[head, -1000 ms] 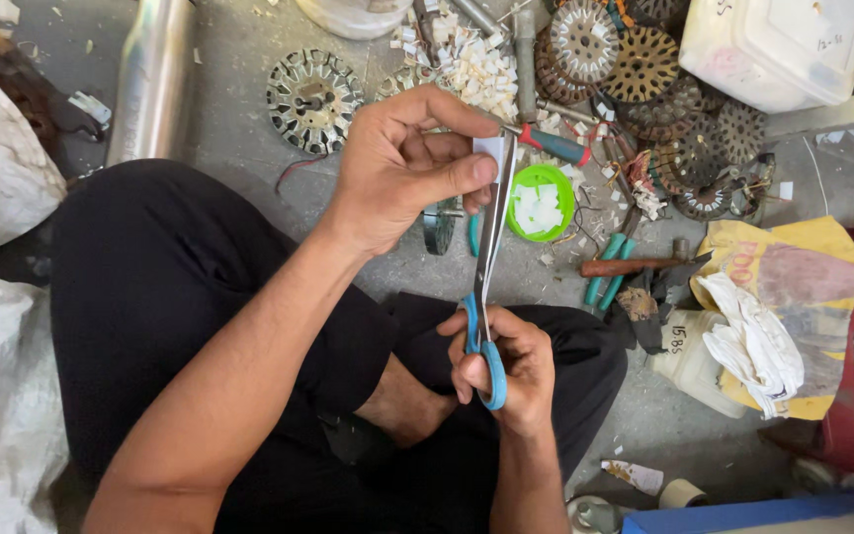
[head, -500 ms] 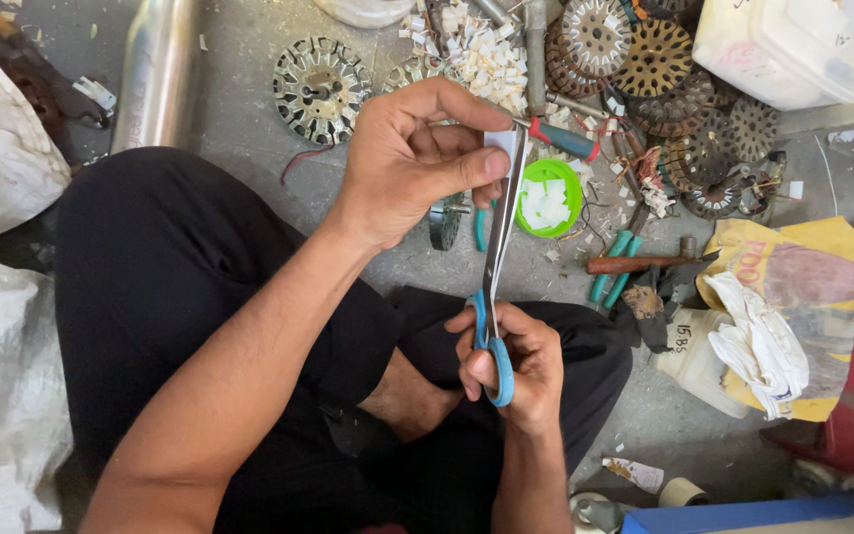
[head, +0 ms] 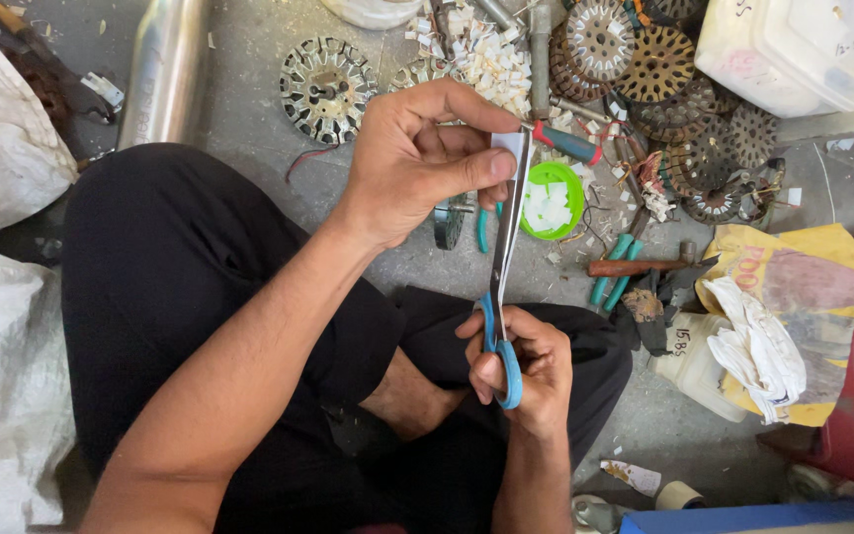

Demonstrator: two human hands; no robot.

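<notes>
2 hands: left hand (head: 417,158) pinching half-hidden white strip (head: 508,148), right hand (head: 526,366) gripping blue-handled scissors (head: 502,277).

- Blue handles are seen on the scissors (head: 502,326), with grey blades.
- The bowl (head: 552,200) is coloured bright green.
- Black is worn as trousers (head: 180,297).
- The bag (head: 793,287) is coloured yellow.

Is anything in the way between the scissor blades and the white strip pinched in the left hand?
Nothing visible. The scissors, held in the right hand, already have their blades at the white strip pinched by the left hand, above the green dish.
</notes>
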